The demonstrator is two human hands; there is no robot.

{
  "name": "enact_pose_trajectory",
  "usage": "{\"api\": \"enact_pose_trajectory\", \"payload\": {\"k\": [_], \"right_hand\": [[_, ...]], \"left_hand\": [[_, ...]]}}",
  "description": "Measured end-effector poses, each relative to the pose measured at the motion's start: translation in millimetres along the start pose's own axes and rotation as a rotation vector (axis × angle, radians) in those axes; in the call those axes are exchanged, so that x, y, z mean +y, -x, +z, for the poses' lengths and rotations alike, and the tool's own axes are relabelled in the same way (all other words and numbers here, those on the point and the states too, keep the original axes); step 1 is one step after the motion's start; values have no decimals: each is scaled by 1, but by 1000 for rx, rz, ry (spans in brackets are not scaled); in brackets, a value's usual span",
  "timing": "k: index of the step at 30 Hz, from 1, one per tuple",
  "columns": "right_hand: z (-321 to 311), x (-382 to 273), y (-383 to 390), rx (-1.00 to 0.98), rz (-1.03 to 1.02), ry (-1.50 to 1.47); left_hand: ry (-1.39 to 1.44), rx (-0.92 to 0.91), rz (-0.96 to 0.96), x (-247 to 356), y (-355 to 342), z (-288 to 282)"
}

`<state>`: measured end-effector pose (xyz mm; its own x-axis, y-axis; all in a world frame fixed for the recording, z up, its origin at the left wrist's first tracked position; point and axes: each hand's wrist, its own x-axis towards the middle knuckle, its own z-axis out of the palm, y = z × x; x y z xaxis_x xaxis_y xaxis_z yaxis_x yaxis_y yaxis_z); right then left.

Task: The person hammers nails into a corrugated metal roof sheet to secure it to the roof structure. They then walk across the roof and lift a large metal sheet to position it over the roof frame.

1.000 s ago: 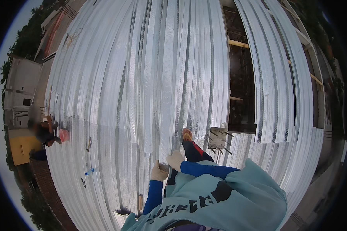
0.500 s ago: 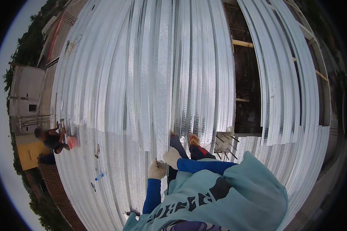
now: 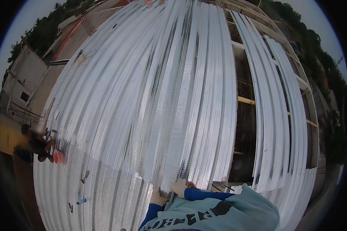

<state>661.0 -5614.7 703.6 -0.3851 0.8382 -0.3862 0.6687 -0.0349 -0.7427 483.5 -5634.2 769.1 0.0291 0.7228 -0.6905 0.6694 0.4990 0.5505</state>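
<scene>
A ribbed metal roof sheet (image 3: 169, 107) is gripped at its near edge by both gloved hands, left hand (image 3: 157, 197) and right hand (image 3: 179, 187), fingers closed on it; positioning is judged in hand, with careful alignment over the laid sheets called for.

You are high up on a roof of ribbed silver metal sheets (image 3: 115, 192) under flat grey daylight. To your right, an open gap shows wooden beams (image 3: 246, 101) over a dark space. Low buildings (image 3: 21, 82) sit to your left, and trees (image 3: 320, 65) line the far edge.
</scene>
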Motion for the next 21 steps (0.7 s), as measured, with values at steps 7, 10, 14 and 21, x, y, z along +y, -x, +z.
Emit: {"api": "enact_pose_trajectory", "payload": {"k": [7, 10, 14, 21], "right_hand": [[-35, -18, -51, 15, 632, -612], [-76, -53, -66, 78, 729, -747], [-94, -41, -87, 113, 679, -695], [-113, -18, -130, 49, 552, -674]], "left_hand": [[150, -74, -46, -1, -49, -16], [128, -35, -21, -4, -65, -13], [58, -58, 20, 52, -72, -46], [29, -24, 48, 80, -107, -52]]}}
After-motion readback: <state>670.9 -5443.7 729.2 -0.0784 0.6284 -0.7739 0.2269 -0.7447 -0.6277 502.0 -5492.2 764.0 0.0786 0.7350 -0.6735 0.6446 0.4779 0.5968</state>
